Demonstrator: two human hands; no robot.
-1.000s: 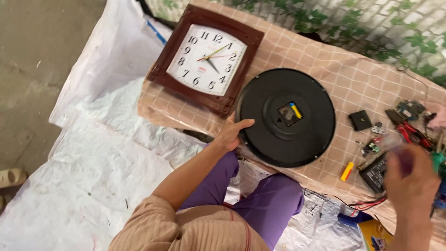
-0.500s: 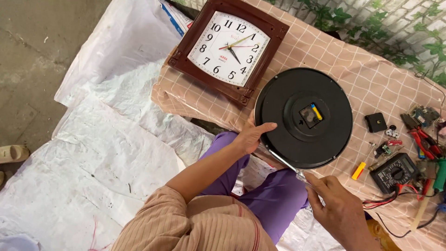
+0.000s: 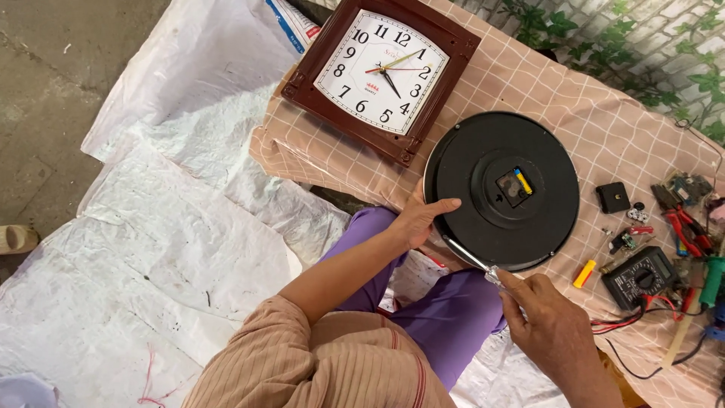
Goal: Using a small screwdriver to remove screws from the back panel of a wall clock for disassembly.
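While braced at its left rim, sits face-down on the checked cloth (image 3: 574, 113): round black clock (image 3: 483, 155), back up, prob. so the small movement (image 3: 515, 187) w/ yellow-blue bit at centre stays reachable.

Far left of round clock: white sheeting (image 3: 151, 249) spread over the ground, seemingly to keep work and knees off the dirt. Up-left of it, a white sack (image 3: 291, 19) w/ blue print, folded under; print too cropped to make out.

Just up-left, nearly touching: square brown clock (image 3: 381, 72), face-up, white dial, parked clear of the work.

At left rim: left hand (image 3: 419, 219), loose clasp, thumb laid over the top, fingers at the edge (undersides hidden), steadying so it won't slide.

At lower rim: screwdriver (image 3: 468, 261), metal shaft slanted, tip against the edge. Handle end pinched tight in right hand (image 3: 547, 325), fingers closed round it, below-right of clock.

Right of clock, all within reach: small black square part (image 3: 612, 197); short yellow-orange piece (image 3: 584, 273); black multimeter (image 3: 642, 276) w/ red leads; red-handled pliers (image 3: 683, 223); green-handled tool (image 3: 711, 272) at frame edge.
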